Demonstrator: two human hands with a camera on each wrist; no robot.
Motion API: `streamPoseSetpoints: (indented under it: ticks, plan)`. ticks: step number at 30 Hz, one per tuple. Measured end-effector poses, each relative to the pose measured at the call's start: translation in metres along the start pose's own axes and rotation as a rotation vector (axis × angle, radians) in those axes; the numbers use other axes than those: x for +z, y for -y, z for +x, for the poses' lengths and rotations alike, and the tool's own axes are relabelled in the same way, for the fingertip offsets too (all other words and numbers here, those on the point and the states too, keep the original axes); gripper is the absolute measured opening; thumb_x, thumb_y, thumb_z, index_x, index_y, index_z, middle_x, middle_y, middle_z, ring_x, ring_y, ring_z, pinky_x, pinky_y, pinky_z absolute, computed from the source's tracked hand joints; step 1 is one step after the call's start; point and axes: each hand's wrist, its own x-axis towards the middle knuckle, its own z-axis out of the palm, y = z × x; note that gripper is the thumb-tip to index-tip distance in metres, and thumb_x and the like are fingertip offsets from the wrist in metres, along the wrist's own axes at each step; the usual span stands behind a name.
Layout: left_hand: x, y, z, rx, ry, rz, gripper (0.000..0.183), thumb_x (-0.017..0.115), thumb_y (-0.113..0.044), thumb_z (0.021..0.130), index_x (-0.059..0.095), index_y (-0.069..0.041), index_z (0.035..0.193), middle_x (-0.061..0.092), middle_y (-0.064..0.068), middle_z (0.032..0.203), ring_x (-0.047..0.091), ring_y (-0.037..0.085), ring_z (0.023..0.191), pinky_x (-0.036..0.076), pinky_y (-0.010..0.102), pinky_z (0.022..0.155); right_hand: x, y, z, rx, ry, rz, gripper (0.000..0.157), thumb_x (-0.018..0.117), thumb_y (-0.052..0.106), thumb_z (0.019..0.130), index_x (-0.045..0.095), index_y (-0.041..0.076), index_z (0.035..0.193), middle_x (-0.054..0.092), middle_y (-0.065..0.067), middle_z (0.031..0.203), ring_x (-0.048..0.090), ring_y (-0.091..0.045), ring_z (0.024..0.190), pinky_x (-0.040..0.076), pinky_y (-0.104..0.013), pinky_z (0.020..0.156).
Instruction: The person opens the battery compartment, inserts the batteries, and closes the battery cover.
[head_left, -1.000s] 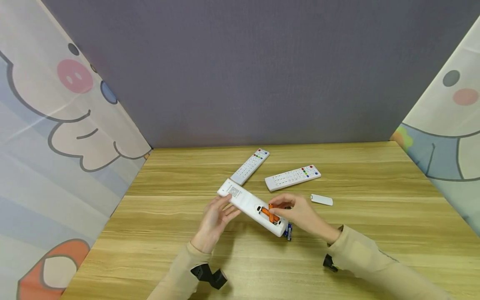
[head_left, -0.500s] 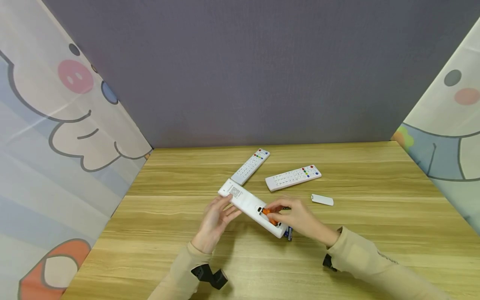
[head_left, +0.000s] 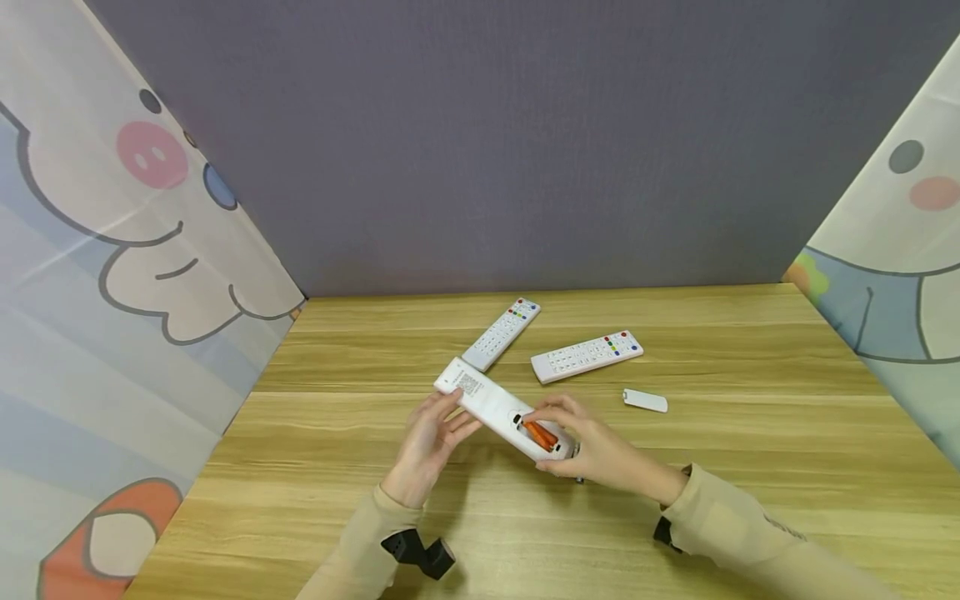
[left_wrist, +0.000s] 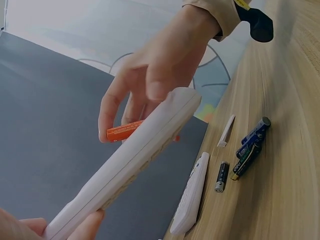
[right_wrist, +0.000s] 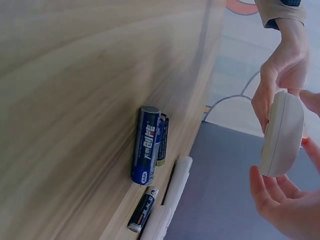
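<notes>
My left hand [head_left: 427, 446] grips the far end of a white remote control [head_left: 487, 404], held face down above the table. Its battery compartment is uncovered, with two orange batteries [head_left: 540, 435] at it. One orange battery [left_wrist: 122, 131] sticks out at a tilt in the left wrist view. My right hand [head_left: 588, 442] curls round the remote's near end, thumb on its edge, with a fingertip touching the tilted battery. From the right wrist, the remote [right_wrist: 284, 135] appears end-on between my right-hand fingers [right_wrist: 262, 187]. How deep the batteries sit is hidden.
Two more white remotes, one upright-slanted [head_left: 501, 333] and one flatter [head_left: 587, 357], lie face up behind. A white battery cover [head_left: 645, 401] is to the right. Several loose batteries, including a blue one [right_wrist: 146, 145], lie on the wooden table [head_left: 337, 500] under the held remote.
My right hand has gone from pinching an orange battery over the compartment to spanning the remote's end, thumb now on its edge. The battery has come down toward the compartment. My left hand stays still.
</notes>
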Motion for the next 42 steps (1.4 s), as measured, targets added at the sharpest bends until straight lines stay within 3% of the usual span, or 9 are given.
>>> streamPoseSetpoints:
  ticks: [10, 28, 42]
  plan:
    - [-0.0006, 0.0002, -0.0008, 0.01, -0.009, 0.008, 0.019, 0.048, -0.003, 0.088, 0.044, 0.001, 0.106, 0.057, 0.007, 0.088, 0.06, 0.021, 0.076, 0.054, 0.035, 0.076, 0.0016, -0.0002, -0.0059, 0.023, 0.101, 0.008, 0.071, 0.076, 0.014, 0.065, 0.041, 0.015, 0.126, 0.039, -0.015, 0.127, 0.043, -0.03, 0.111, 0.048, -0.043, 0.082]
    - [-0.0004, 0.001, -0.0019, 0.004, -0.004, -0.005, 0.018, 0.048, -0.002, 0.088, 0.046, 0.0, 0.105, 0.059, 0.007, 0.087, 0.06, 0.021, 0.075, 0.054, 0.036, 0.075, 0.003, -0.0003, -0.0084, -0.027, 0.089, -0.041, 0.07, 0.073, 0.008, 0.065, 0.043, 0.014, 0.129, 0.039, -0.019, 0.126, 0.052, -0.023, 0.094, 0.051, -0.025, 0.07]
    - [0.0027, 0.0001, -0.0034, 0.002, 0.014, 0.013, 0.029, 0.049, -0.002, 0.088, 0.042, 0.004, 0.115, 0.058, 0.007, 0.089, 0.06, 0.022, 0.077, 0.054, 0.035, 0.075, 0.0041, -0.0064, -0.0093, -0.159, 0.055, -0.132, 0.069, 0.074, 0.007, 0.063, 0.046, 0.011, 0.126, 0.042, -0.019, 0.121, 0.053, -0.018, 0.084, 0.049, -0.018, 0.063]
